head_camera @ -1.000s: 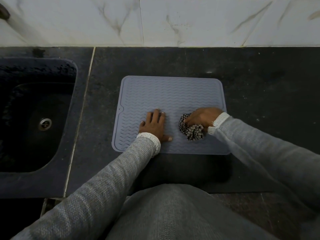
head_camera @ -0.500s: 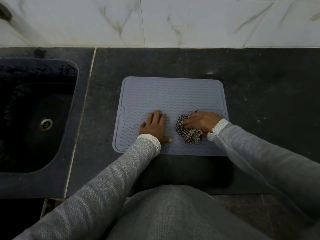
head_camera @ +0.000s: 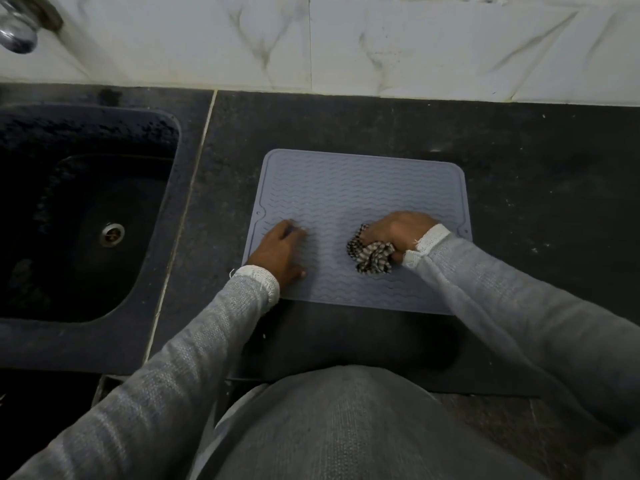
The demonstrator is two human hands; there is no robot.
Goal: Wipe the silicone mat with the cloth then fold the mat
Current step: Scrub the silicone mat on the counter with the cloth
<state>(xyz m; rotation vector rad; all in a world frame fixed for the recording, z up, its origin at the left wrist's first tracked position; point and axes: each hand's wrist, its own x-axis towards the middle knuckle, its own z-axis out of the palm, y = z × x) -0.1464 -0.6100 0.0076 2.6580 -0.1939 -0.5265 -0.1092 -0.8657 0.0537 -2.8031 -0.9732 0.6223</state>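
**Wiping under way, fold yet to come**

The silicone mat (head_camera: pixel 360 202) lies flat on the bench (head_camera: pixel 519 168), mid-frame. The right hand (head_camera: pixel 398 230) grips the bunched checked cloth (head_camera: pixel 370 256); the left hand (head_camera: pixel 280 249) presses flat, fingers relaxed. Next, probably: sweep the upper, unwiped area.

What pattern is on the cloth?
Dark-and-white checks on the cloth, seen from the head view.

Counter: dark speckled stone (head_camera: pixel 519 161) spreads under and beyond my hands, dusted with pale flecks.
Seam: a pale joint line (head_camera: pixel 187 209) runs through the stone, off to the left of my left hand.
Sink: a black basin (head_camera: pixel 86 209) sunk in further left, steel drain (head_camera: pixel 111 234) in its floor.
Wall: white marble-veined tiles (head_camera: pixel 346 43) past my fingertips.
Tap: a blurred chrome piece (head_camera: pixel 19 32) far left, above the sink.
Light: dim.
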